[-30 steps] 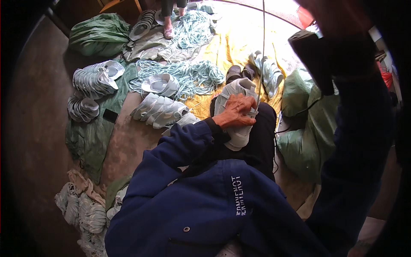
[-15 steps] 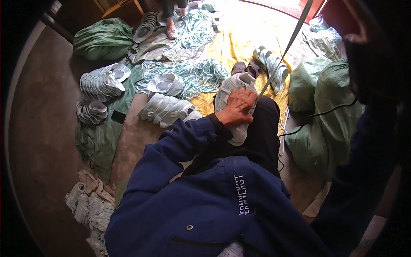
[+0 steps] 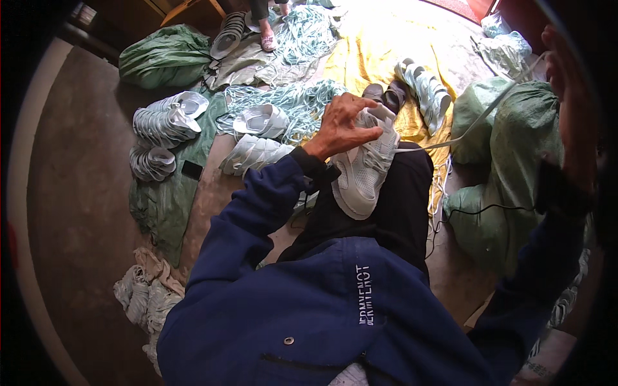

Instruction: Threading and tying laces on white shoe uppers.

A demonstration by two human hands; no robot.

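1. On the floor [image 3: 77, 212], the largest things are spread round the seated person: a yellow sheet [image 3: 376, 61] ahead, green sacks [image 3: 508, 161] at the right, and a green bag [image 3: 164, 55] at the far left.
2. On the sheet and beside it, heaps of pale laces [image 3: 290, 106] and rows of stacked shoes [image 3: 164, 122] are seen; a further pair of shoes [image 3: 425, 90] is laid on the yellow cloth.
3. A white shoe [image 3: 364, 170] is rested on the dark-trousered lap, toe toward the body, its laced front turned up.
4. The shoe is pinned by the left hand [image 3: 341, 128]; its fingers are curled shut over the upper end of the lacing.
5. A lace [image 3: 476, 119] is drawn taut from the shoe up to the right hand [image 3: 566, 96], raised high at the picture's right edge; whether its fingers are closed round the lace cannot be told, as that hand is dark and blurred.
6. The pull is judged best kept in line with the eyelets, with the shoe held firmly down by the left hand so that it is not dragged off the lap.
7. Open room is found mainly upward and to the right; the sacks stand close under the taut lace, and the stacked shoes lie near the left elbow.
8. A small dark flat object [image 3: 192, 170] is seen on the green cloth at the left, well apart from both hands.
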